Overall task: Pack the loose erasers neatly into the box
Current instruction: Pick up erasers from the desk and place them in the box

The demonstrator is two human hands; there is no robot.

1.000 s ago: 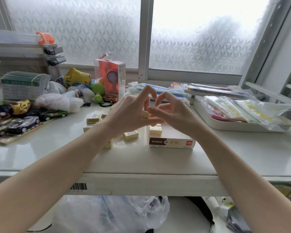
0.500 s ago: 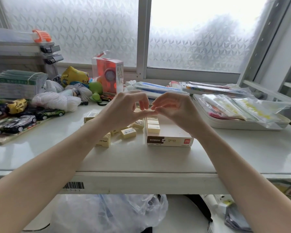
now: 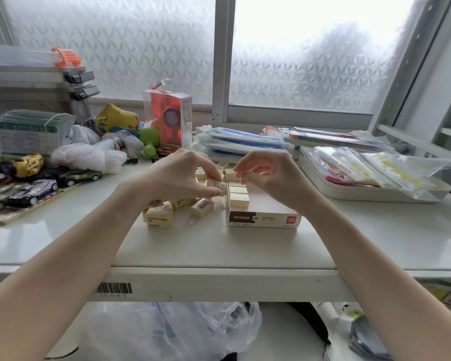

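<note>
Filling of the box [image 3: 263,217] is judged as begun but far from finished: one row of cream erasers [image 3: 238,195] is seen packed along its left wall, the rest of its interior being hidden behind the right wrist. The box is set on the white table [image 3: 219,246], centre, its printed front turned toward the viewer. Just left of it a held eraser [image 3: 217,185] is pinched by the left hand [image 3: 177,178], barcode side showing, close beside the box's left edge and not yet inside. Loose erasers [image 3: 159,217] are left scattered on the table under and in front of that hand, with a few more beyond the box; these remain to be packed.

The right hand [image 3: 268,175] is raised over the box, fingers loosely curled, nothing visibly held.

Against the earlier frames: the hands, then joined at the fingertips, are now parted; the eraser has been brought lower toward the box.

Outward: toy cars [image 3: 71,177] at left, a tray [image 3: 375,192] of plastic bags at right
</note>
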